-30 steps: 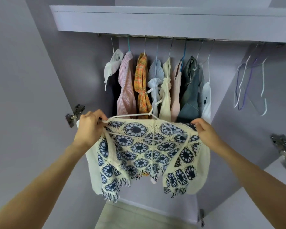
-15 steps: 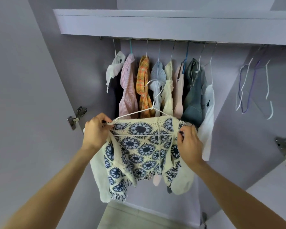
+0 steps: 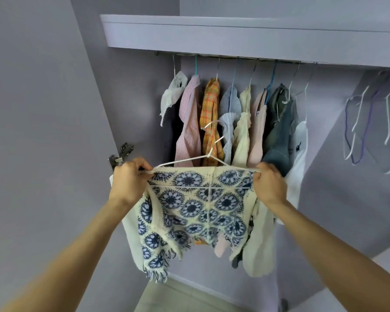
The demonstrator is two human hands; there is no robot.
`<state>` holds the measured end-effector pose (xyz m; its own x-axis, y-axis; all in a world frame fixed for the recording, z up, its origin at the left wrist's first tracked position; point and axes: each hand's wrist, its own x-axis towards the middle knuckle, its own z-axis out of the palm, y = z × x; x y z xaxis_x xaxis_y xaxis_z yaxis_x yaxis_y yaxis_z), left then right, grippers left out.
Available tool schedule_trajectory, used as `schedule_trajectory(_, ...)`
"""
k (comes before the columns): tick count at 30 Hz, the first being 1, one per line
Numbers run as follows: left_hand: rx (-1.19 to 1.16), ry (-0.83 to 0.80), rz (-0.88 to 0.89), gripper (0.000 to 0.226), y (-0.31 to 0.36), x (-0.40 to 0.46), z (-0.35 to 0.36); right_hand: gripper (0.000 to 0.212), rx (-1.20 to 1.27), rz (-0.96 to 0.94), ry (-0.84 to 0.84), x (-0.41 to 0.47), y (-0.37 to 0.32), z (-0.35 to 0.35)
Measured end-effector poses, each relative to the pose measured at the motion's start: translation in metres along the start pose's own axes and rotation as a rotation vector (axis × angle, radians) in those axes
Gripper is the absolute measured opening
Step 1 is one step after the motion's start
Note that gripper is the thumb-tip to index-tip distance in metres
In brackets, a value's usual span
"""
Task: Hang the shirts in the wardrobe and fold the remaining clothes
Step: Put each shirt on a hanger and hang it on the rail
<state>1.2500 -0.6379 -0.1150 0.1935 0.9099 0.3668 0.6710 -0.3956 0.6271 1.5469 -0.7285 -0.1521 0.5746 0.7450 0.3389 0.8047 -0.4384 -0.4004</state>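
Lilac wardrobe walls frame an open compartment (image 3: 133, 97) where a row of shirts (image 3: 232, 124) hangs from a rail (image 3: 234, 56) tucked under the shelf (image 3: 245, 32), with a few bare hangers (image 3: 369, 127) dangling well apart toward the rail's right end. In front of the row, below the rail, a cream knitted top with blue flower motifs (image 3: 196, 206) is draped on a white hanger (image 3: 189, 159). The left hand (image 3: 131, 181) pinches the hanger's left shoulder together with the knit, and the right hand (image 3: 269, 183) grips the right shoulder the same way, so both hands are closed on hanger and garment. The hook (image 3: 214, 131) stands up in front of the orange plaid shirt (image 3: 211, 122), not yet on the rail. The step appears to be seating the top squarely before hanging it. To do that well, the person should pull each shoulder seam evenly over the hanger's ends, since loose knit slides off easily, then free one hand for the neck of the hook. A gap on the rail, probably between the packed shirts and the bare hangers, looks easiest to reach.
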Motion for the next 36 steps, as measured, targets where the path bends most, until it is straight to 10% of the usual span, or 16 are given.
schedule_trajectory(16,0.017,-0.017,-0.008,0.010,-0.006,-0.003,0.008,0.036,0.127,0.010,-0.268,0.020,0.016,-0.033)
schedule_trajectory(25,-0.048,0.014,-0.056,0.008,-0.006,-0.014,0.027,0.009,0.387,0.050,-0.006,0.015,-0.009,-0.035)
schedule_trajectory(33,-0.229,0.112,-0.076,0.019,-0.012,-0.005,0.019,0.020,0.095,-0.037,-1.174,-0.039,0.011,-0.018)
schedule_trajectory(36,-0.276,0.082,-0.053,0.017,-0.014,0.000,0.013,0.019,0.219,-0.055,-0.699,-0.032,0.011,-0.019)
